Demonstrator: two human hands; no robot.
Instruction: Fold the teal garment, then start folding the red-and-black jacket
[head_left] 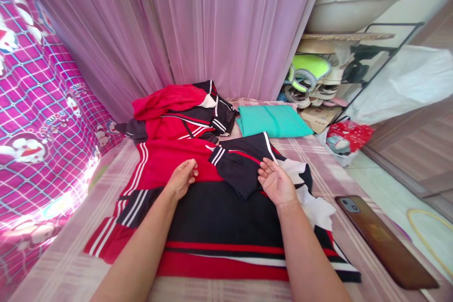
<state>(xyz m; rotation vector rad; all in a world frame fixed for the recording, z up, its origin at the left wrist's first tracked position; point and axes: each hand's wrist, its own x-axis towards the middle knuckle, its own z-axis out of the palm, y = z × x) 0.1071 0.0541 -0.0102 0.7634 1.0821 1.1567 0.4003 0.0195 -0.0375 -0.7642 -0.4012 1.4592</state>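
A red and black jacket [226,217] with white stripes lies spread over the bed in front of me. One dark sleeve with a striped cuff [235,167] is folded across its upper part. My left hand [182,179] is over the red area, fingers loosely bent and apart, holding nothing I can see. Palm up, my right hand [278,181] is beside the folded sleeve with its fingers spread and nothing in it. Whether either hand touches the cloth, I cannot tell. Behind the jacket is a crumpled pile of red and black clothing [177,108].
A folded turquoise cloth [274,121] lies at the back right. Near the bed's right edge rests a phone [384,240]. Beyond it stand a shoe rack [357,85] and a red bag [348,134]. Purple curtains [212,23] and a pink patterned cloth [46,104] border the bed [92,217].
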